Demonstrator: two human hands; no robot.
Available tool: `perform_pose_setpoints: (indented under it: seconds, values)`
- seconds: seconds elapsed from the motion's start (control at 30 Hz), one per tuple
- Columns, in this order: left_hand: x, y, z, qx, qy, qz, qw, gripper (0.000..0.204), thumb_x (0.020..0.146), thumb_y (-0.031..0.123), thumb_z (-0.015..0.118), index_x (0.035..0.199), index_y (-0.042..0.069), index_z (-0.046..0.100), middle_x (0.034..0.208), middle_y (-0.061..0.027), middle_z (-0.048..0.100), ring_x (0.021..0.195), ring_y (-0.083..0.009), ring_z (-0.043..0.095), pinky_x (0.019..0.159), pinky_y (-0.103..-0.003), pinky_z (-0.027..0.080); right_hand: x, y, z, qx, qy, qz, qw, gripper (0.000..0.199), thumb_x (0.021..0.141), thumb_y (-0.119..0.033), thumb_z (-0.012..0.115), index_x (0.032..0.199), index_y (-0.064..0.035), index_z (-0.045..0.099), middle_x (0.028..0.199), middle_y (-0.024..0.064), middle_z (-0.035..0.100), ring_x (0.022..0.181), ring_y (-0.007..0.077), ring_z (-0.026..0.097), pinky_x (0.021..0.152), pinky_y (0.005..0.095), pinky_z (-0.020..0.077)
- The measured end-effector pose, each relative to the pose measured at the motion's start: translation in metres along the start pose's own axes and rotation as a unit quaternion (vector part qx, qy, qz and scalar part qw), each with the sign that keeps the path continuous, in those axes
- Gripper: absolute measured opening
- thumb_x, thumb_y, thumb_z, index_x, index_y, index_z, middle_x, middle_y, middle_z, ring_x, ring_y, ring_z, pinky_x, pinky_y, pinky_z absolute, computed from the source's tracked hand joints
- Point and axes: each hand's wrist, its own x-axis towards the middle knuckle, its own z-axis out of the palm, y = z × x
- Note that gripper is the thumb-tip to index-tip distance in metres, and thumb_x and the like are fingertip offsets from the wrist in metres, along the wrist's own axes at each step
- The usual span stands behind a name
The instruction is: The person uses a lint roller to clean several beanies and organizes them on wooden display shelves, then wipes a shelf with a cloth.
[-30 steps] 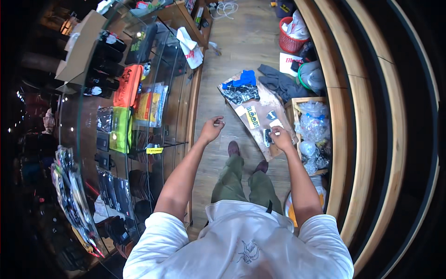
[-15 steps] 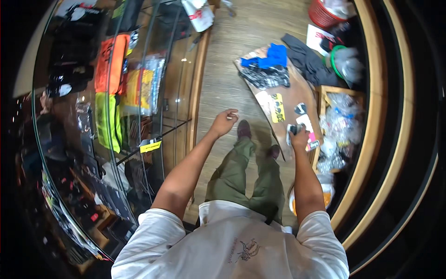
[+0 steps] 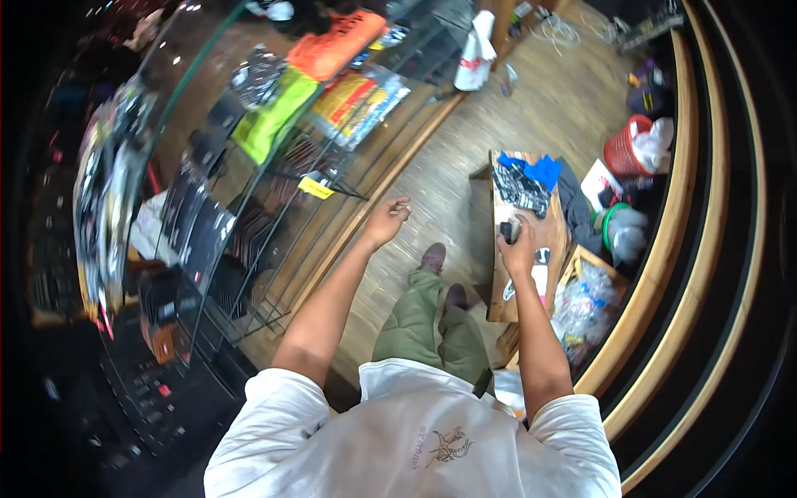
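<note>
Far left of the grip of the right hand (image 3: 520, 249), a bundle of long goods (image 3: 116, 191) in clear wrapping. Less far left, in glass-and-metal shelving: dark flat packets (image 3: 199, 217), then a yellow-green bag (image 3: 272, 120), an orange bag (image 3: 336, 46) and yellow-and-red packages (image 3: 355, 104), all well apart from the grip and higher in view. Among these, at a shelf edge, a yellow tag (image 3: 315, 187).

Nearer on the left, slightly higher than the grip, the left hand (image 3: 388, 222), above the wooden floor (image 3: 448, 166), with fingers loosely curled; cannot tell whether pinching anything, fingertips too small to read. Between there and the grip, lower down, dark shoes (image 3: 432, 257).

At the grip itself: holds a small dark object (image 3: 506, 231) between thumb and fingers of the right hand, over the left part of a wooden bench (image 3: 500, 295). Just beyond the grip, on the bench, a black-and-white patterned cloth (image 3: 521, 193), touching a blue cloth (image 3: 544, 170).

Right of the grip, past the bench, a dark grey garment (image 3: 574, 207); lower, a wooden crate (image 3: 569, 267) full of clear plastic bags (image 3: 591, 303). Farther right, a green-rimmed bin (image 3: 607, 222) and, higher, a red basket (image 3: 621, 153) with a white bag (image 3: 658, 141). Outermost, curved wooden strips (image 3: 614, 365).
</note>
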Motion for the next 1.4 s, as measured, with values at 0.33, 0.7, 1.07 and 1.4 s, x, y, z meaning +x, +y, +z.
perform_pose_setpoints:
  seconds: [0.33,0.7,1.07,1.4]
  values:
    - [-0.221,-0.005,-0.136,-0.153,0.262,0.137,0.943,0.038,0.094,0.017,0.062,0.128,0.001,0.059,0.106,-0.0071,0.068,0.095,-0.0137,0.064,0.086,-0.029,0.05,-0.062,-0.258,0.012,0.066,-0.099,-0.304,0.945,0.063,0.074,-0.015,0.075,0.132,-0.0107,0.052,0.112,0.0184,0.055,0.105,0.039,0.056,0.092,0.0457,0.046]
    - [-0.565,-0.153,-0.213,-0.247,0.569,0.101,0.778,0.042,0.095,0.021,0.065,0.131,0.001,0.057,0.108,-0.0062,0.066,0.095,-0.0123,0.063,0.085,-0.027,0.05,-0.347,-0.452,0.15,0.128,-0.345,-0.528,0.765,0.062,0.075,-0.017,0.075,0.132,-0.014,0.053,0.103,0.0162,0.054,0.096,0.0353,0.058,0.086,0.0434,0.0485]
    - [-0.813,-0.279,-0.154,-0.283,0.754,0.039,0.592,0.039,0.095,0.021,0.065,0.128,0.001,0.058,0.105,-0.0044,0.065,0.094,-0.0109,0.062,0.084,-0.026,0.05,-0.648,-0.473,0.23,0.103,-0.54,-0.608,0.572,0.062,0.075,-0.018,0.076,0.131,-0.0087,0.053,0.106,0.0189,0.055,0.097,0.0376,0.058,0.087,0.0443,0.0478]
    - [-0.914,-0.326,-0.073,-0.321,0.836,-0.012,0.446,0.04,0.094,0.016,0.065,0.13,0.001,0.058,0.109,-0.0072,0.065,0.096,-0.011,0.063,0.083,-0.025,0.05,-0.804,-0.453,0.254,0.086,-0.623,-0.661,0.408,0.06,0.076,-0.016,0.077,0.131,-0.0108,0.053,0.107,0.0192,0.058,0.098,0.0359,0.059,0.086,0.0426,0.0485]
